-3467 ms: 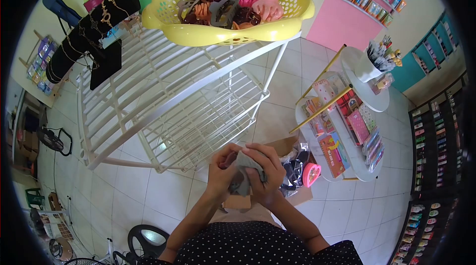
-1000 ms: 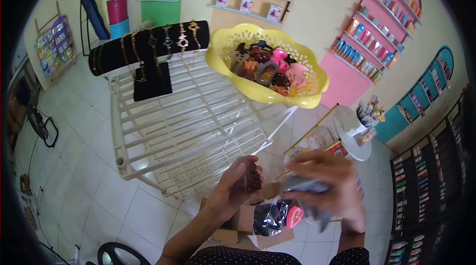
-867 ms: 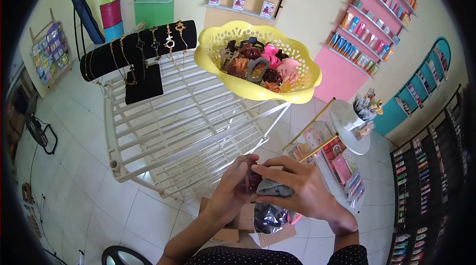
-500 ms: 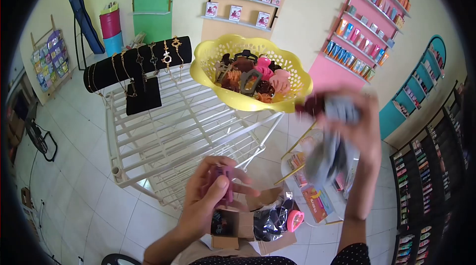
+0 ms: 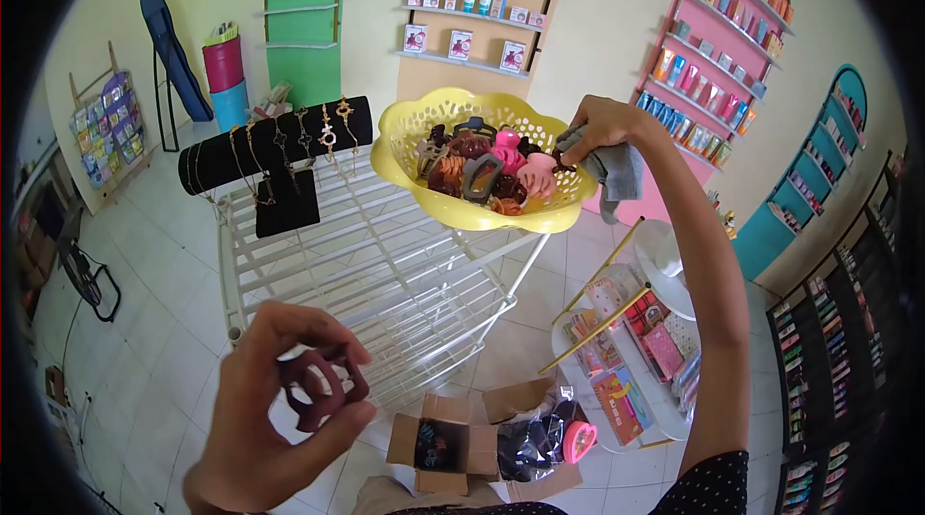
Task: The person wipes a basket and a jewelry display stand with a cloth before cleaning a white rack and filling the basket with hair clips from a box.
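My left hand [image 5: 260, 399] is closed around a mauve hair claw clip [image 5: 310, 378], held in the air at the lower left between thumb and fingers. A grey cloth [image 5: 621, 173] hangs from my right hand [image 5: 602, 128], whose fingers curl down at the right rim of a yellow flower-shaped basket [image 5: 390, 149]. Hair claw clips fill the basket, among them a pink one [image 5: 540, 176] and a grey one [image 5: 482, 178]. My right fingertips are partly hidden behind the hand.
The basket stands on a white slatted rack [image 5: 366, 245], beside a black bracelet roll [image 5: 207, 163] hung with gold jewellery. Below are an open cardboard box [image 5: 474, 452] and a plastic-wrapped pack [image 5: 530, 443]. A gold-framed trolley [image 5: 568, 351] stands to the right.
My right hand has moved up and left to the basket with the cloth and a dark red clip. My left hand has moved left and nearer the camera, still holding the mauve clip.
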A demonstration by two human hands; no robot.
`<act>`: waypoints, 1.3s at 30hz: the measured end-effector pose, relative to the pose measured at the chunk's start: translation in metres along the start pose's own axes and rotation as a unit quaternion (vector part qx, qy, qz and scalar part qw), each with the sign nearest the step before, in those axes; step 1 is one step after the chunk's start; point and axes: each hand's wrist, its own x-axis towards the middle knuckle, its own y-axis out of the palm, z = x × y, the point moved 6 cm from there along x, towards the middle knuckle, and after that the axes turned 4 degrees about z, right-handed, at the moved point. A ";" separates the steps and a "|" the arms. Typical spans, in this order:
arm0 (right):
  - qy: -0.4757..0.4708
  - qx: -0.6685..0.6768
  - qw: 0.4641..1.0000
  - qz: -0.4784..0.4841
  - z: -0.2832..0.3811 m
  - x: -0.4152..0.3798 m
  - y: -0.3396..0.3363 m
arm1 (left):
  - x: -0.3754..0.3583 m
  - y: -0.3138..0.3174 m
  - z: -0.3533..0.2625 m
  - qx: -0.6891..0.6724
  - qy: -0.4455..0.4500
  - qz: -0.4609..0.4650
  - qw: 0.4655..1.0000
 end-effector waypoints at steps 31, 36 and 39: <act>0.103 0.582 0.746 -0.305 -0.064 -0.218 0.200 | 0.095 -0.032 0.012 0.512 0.144 -0.147 0.834; 0.169 0.632 0.753 0.067 -0.017 -0.159 0.480 | -0.072 0.033 0.107 0.309 0.245 -0.248 0.885; 0.161 0.574 0.785 0.171 0.029 -0.134 0.627 | -0.111 0.095 0.213 0.272 -0.056 -0.054 0.959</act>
